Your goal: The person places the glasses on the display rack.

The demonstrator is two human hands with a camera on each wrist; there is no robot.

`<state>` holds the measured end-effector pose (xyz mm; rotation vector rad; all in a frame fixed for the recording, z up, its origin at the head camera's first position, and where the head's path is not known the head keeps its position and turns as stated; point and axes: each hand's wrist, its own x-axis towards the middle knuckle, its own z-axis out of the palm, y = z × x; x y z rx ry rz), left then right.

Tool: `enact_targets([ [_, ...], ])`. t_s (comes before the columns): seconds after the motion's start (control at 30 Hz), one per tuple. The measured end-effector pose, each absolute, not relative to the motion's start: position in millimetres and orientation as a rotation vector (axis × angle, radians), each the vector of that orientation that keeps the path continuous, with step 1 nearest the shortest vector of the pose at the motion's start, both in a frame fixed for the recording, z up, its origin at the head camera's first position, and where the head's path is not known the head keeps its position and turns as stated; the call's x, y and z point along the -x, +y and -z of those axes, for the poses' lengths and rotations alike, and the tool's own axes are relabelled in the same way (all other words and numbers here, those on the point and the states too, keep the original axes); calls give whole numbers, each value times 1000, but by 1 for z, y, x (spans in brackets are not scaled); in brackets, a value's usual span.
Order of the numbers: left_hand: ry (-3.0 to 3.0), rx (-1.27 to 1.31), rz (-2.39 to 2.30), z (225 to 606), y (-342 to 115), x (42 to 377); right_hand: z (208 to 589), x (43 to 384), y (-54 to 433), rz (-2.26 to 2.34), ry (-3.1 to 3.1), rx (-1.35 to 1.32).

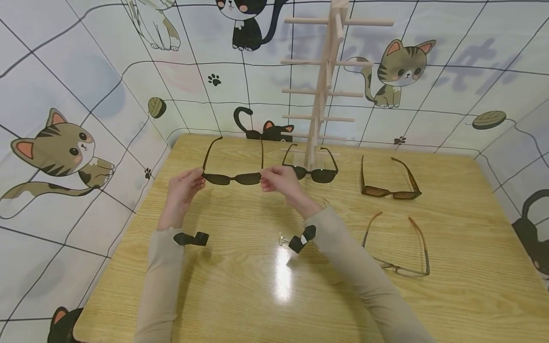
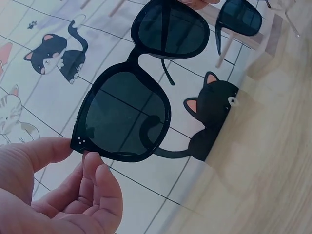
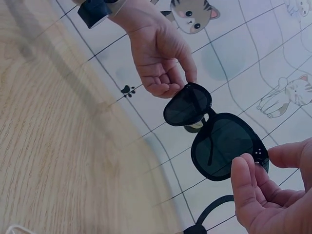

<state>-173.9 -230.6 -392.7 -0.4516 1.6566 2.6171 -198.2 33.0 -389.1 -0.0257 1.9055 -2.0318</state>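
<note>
Black sunglasses [image 1: 233,179] with dark lenses are held up between both hands, temples unfolded and pointing away. My left hand [image 1: 183,189] pinches the left outer corner of the frame between thumb and fingers. At the opposite corner, my right hand [image 1: 282,182] pinches the frame the same way. In the left wrist view, the sunglasses [image 2: 127,113] show small pale dots at the pinched corner. The right wrist view has both hands on the sunglasses [image 3: 226,146]. Just right of my right hand, a second pair of dark sunglasses [image 1: 322,176] lies at the rack's foot.
A wooden display rack [image 1: 321,90] with several pegs stands at the back of the table [image 1: 240,295]. Brown-framed sunglasses [image 1: 391,194] lie at the right, with thin-framed eyeglasses [image 1: 411,272] nearer the front. Clear eyeglasses [image 1: 283,239] are partly hidden under the right wrist. Cat-patterned cloth surrounds the table.
</note>
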Motion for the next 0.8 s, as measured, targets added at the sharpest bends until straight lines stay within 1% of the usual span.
enact_targets([
  [0.5, 1668, 347, -2672, 371, -213, 165, 368, 179, 54, 2125, 1901, 152],
  [0.8, 1672, 282, -2687, 363, -197, 162, 359, 165, 71, 2135, 1936, 180],
])
